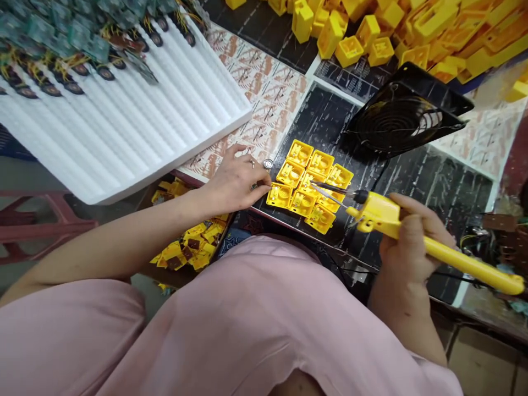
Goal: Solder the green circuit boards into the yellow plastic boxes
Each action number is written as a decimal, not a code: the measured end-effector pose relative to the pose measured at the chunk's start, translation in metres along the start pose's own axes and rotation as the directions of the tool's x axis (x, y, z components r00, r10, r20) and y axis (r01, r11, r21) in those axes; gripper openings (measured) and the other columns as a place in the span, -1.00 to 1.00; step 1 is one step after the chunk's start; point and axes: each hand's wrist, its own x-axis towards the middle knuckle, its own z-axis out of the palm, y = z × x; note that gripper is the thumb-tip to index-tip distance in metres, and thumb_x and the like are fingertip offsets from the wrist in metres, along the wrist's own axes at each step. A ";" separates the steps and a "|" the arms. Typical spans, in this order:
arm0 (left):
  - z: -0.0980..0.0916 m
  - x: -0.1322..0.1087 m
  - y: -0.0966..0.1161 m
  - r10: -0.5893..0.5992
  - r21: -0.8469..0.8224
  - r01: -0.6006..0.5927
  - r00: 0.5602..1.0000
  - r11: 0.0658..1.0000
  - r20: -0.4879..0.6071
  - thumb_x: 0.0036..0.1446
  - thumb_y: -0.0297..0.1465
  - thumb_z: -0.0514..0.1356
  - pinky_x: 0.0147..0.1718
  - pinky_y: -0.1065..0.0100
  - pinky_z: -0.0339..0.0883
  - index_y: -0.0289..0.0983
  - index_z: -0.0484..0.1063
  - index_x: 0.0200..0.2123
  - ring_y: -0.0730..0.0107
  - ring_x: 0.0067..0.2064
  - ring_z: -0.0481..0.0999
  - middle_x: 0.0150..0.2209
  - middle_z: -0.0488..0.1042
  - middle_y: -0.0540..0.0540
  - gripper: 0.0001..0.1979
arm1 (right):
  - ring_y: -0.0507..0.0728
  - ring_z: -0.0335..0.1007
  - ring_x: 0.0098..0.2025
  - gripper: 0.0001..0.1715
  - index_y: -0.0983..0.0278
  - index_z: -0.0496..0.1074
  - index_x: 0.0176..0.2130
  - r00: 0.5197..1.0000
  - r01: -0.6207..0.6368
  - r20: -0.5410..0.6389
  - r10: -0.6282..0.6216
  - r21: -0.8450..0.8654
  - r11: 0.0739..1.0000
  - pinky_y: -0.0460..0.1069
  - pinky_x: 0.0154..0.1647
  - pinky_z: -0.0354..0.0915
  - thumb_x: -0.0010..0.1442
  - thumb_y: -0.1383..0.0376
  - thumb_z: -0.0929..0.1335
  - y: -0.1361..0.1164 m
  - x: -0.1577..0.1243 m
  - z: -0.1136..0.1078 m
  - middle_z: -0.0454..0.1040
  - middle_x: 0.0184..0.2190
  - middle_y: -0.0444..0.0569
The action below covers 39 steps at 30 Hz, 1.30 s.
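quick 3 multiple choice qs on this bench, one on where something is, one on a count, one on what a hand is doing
1. Where do the green circuit boards lie?
A. On the white ribbed foam tray
B. On the red stool
C. Under the black fan grille

2. How many yellow square plastic housings are grouped on the black mat?
A. Four
B. Nine
C. Sixteen

3. What is the right hand doing?
A. Lying flat on the mat
B. Pressing down on the housings
C. Gripping a yellow-handled tool

1. A: the boards sit in a row across the tray's upper part.
2. B: the housings form three rows of three.
3. C: the fingers wrap around the tool's yellow handle.
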 end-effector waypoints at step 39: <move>-0.007 0.013 0.015 0.034 0.207 -0.051 0.996 0.977 0.086 0.21 -0.34 0.08 0.33 -0.17 0.14 -0.19 0.46 -0.46 0.17 -0.20 0.49 -0.43 0.52 -0.07 -0.76 | 0.05 0.55 -0.50 -0.75 0.21 0.47 -0.28 0.744 0.518 0.524 -0.415 -0.059 0.853 -0.14 -0.55 0.47 0.14 0.39 0.57 -0.021 0.010 0.017 0.56 -0.49 -0.17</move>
